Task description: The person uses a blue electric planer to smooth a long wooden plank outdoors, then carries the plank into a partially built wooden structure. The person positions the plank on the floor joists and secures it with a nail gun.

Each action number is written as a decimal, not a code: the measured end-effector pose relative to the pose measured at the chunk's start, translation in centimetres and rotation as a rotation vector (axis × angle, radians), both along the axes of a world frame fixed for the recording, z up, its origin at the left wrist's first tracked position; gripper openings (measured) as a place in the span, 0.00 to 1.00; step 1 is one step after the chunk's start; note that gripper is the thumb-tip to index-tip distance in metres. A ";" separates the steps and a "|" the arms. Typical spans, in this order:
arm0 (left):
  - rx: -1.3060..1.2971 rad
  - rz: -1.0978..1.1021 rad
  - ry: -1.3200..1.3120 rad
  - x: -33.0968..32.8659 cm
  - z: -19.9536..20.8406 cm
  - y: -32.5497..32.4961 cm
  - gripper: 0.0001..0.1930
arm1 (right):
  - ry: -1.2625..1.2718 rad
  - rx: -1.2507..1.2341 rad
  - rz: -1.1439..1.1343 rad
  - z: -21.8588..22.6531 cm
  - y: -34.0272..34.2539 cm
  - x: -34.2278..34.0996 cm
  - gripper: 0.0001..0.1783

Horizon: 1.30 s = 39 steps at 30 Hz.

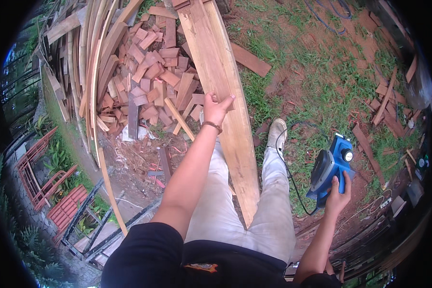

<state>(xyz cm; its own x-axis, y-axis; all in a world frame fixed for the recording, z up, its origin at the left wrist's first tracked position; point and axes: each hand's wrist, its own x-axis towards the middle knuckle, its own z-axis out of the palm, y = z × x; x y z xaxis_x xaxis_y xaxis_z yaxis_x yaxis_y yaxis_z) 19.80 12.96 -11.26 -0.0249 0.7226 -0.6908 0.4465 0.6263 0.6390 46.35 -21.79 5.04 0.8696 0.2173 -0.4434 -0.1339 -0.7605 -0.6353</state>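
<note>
A long pale wooden plank [240,158] runs from the far middle down between my legs, its pointed near end by my thighs. On top of it lies a thinner reddish-brown board [210,53]. My left hand [216,109] grips the near end of that board, thumb and fingers at its edges; some fingers are hidden. Off to the right, my right hand [338,194] is wrapped round the handle of a blue electric planer [325,165]. The planer is held away from the plank, over the ground, with its black cord [289,180] looping beside my leg.
A heap of short reddish wood offcuts [153,72] lies left of the plank, beside long curved strips [93,62]. A loose board [250,59] rests on the grass to the right. Metal frames [89,225] stand at the lower left. More scrap boards [369,151] lie far right.
</note>
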 end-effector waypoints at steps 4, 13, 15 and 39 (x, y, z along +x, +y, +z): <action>-0.199 0.242 -0.599 -1.1 9.7 2.7 0.20 | 0.069 0.014 0.024 0.7 -0.4 -0.2 0.23; 0.248 0.282 -0.443 2.2 19.9 6.3 0.18 | 0.135 0.226 0.129 2.3 5.2 -3.6 0.23; 0.573 0.086 -0.054 2.7 19.4 6.5 0.22 | 0.159 0.229 0.147 2.9 6.4 -4.3 0.23; 0.879 -0.226 0.157 0.7 20.8 7.1 0.23 | 0.179 0.156 0.365 3.7 12.3 -9.6 0.22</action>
<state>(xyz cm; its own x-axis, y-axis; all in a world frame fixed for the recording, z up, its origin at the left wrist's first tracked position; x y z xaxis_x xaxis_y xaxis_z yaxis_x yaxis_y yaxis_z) 20.55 20.04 9.54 0.1336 0.9850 0.1089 0.6206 -0.1688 0.7658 36.78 -9.45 8.76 0.6356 0.5730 -0.5175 0.0077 -0.6749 -0.7378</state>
